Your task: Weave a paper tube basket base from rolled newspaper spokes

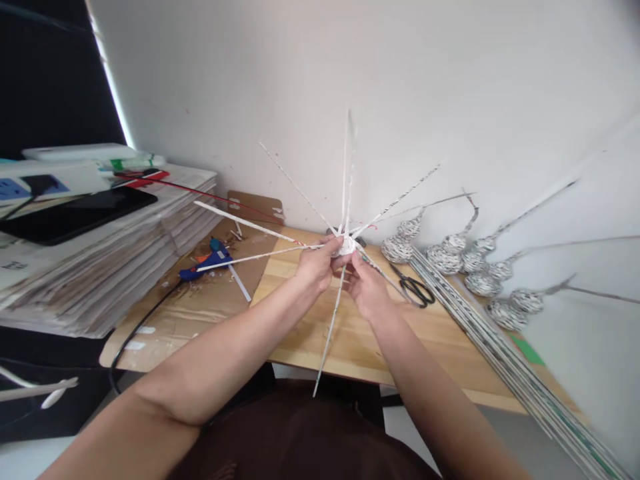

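A small woven centre of white rolled-paper strips [346, 246] is held up above the wooden table, its long spokes fanning out in several directions. My left hand [320, 261] pinches the woven centre from the left, thumb on its front. From the lower right, my right hand [367, 283] grips the edge of the same centre with closed fingers. One spoke hangs down between my forearms, and others stretch up toward the wall and out to the left.
Black scissors [419, 291] and a bundle of long paper rolls [480, 340] lie right of my hands. Several woven gourd shapes [443, 259] stand by the wall. A blue glue gun [206, 265] lies left, beside a tall paper stack [165, 233] bearing a phone [80, 213].
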The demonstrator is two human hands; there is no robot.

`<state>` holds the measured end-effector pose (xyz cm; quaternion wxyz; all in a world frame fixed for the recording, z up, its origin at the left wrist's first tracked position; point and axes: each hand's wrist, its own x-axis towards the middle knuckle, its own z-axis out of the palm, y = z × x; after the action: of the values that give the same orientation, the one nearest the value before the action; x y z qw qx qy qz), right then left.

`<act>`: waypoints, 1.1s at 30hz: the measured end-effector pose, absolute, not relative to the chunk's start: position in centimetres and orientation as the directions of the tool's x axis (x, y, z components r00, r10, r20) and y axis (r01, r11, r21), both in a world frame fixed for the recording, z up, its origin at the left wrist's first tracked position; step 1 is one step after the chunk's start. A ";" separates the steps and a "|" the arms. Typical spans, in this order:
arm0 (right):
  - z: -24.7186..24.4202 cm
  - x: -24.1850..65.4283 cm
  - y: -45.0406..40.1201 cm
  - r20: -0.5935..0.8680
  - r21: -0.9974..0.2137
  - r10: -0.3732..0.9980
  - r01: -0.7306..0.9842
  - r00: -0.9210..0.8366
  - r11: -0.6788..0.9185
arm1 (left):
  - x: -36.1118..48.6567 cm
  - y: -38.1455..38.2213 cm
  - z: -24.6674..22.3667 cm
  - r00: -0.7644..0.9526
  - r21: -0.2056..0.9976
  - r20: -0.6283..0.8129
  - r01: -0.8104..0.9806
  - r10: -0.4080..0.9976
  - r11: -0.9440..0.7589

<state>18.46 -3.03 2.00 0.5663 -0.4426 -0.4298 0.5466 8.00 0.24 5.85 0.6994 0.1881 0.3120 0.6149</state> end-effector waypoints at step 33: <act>-0.8 20.4 4.4 0.046 -0.958 0.978 -0.269 0.205 0.102 | 0.5 1.7 5.0 0.267 0.990 -0.105 -0.059 0.958 0.125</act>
<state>20.41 4.41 -0.76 0.6306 -0.4526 -0.3913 0.4943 0.55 1.66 5.01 0.6088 0.5126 0.4383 0.4178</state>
